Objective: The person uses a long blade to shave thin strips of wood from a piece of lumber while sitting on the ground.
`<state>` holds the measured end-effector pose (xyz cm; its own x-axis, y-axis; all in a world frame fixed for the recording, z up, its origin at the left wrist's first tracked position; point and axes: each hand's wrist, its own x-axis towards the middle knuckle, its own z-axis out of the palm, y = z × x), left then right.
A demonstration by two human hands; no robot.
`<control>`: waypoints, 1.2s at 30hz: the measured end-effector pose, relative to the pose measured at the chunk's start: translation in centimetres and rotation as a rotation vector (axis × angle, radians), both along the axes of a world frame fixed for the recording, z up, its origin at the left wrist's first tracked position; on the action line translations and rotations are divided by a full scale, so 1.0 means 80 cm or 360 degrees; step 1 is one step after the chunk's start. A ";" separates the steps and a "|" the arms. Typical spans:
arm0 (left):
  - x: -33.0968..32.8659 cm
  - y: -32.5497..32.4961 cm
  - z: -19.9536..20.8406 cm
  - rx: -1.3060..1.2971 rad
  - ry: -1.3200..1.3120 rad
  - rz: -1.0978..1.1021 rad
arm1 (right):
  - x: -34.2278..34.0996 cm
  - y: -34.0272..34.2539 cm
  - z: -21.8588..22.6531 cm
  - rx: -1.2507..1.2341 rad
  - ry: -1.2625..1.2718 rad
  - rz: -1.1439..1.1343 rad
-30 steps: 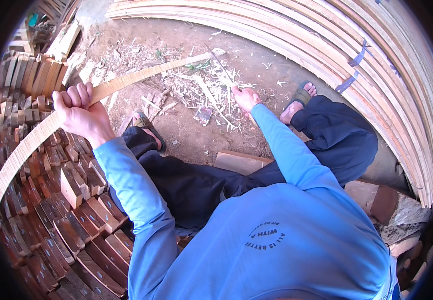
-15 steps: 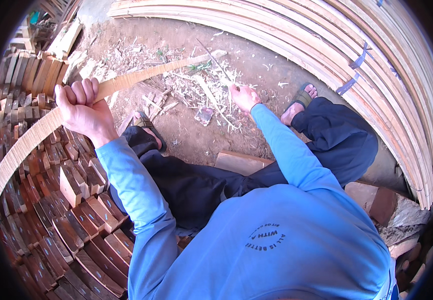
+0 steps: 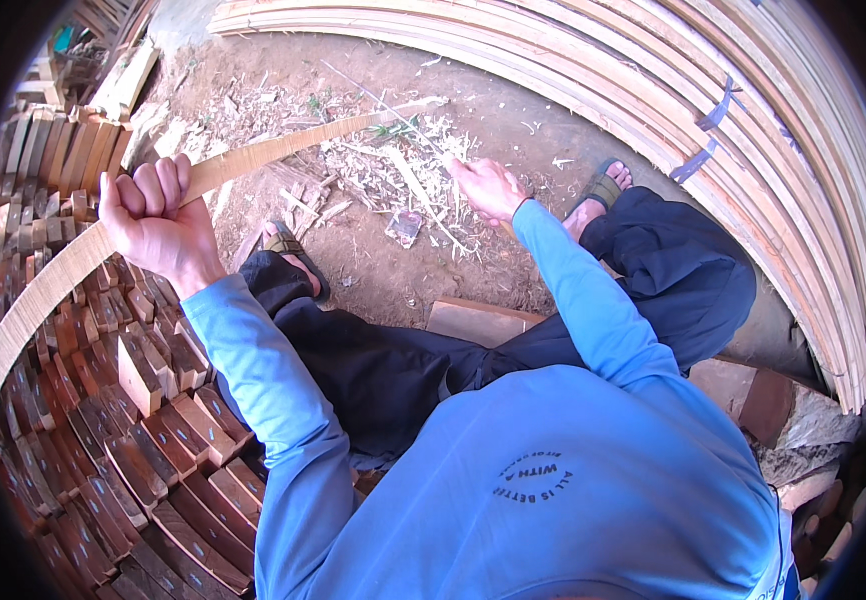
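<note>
My left hand is closed round a long pale wooden strip, which the fisheye picture shows as curved. One end reaches past the hand toward the lower left; the other tapers off over the shavings. Held in my right hand is a long knife, its thin blade seen nearly edge-on. The blade points up and left, crossing the strip's far part in the picture. Whether blade and strip touch, I cannot tell. Most of the knife's handle is hidden by my fingers.
Stacked short wooden blocks fill the left side. Long bundled planks lie along the upper right. Wood shavings cover the ground between my sandalled feet. A flat wooden block lies near my legs.
My right hand has turned, and the knife's blade has swung left and now lies flatter. My left hand has shifted slightly left and still grips the strip.
</note>
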<state>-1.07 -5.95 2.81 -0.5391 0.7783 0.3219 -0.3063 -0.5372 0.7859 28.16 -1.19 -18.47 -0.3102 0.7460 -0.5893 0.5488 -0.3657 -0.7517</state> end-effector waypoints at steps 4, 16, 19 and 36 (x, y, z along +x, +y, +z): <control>0.007 0.000 0.002 0.0098 0.0077 -0.0232 | 0.007 0.002 -0.060 0.0517 -0.0130 0.0111; 0.023 -0.016 -0.003 0.0069 0.0221 -0.0412 | 0.032 0.000 -0.003 0.0088 -0.0183 0.0153; 0.026 -0.017 -0.005 0.0106 0.0252 -0.0513 | 0.047 0.011 -0.025 -0.0116 -0.0328 -0.0043; 0.008 -0.022 -0.007 0.0055 0.0190 -0.0407 | 0.013 0.014 0.059 0.0219 -0.0278 0.0487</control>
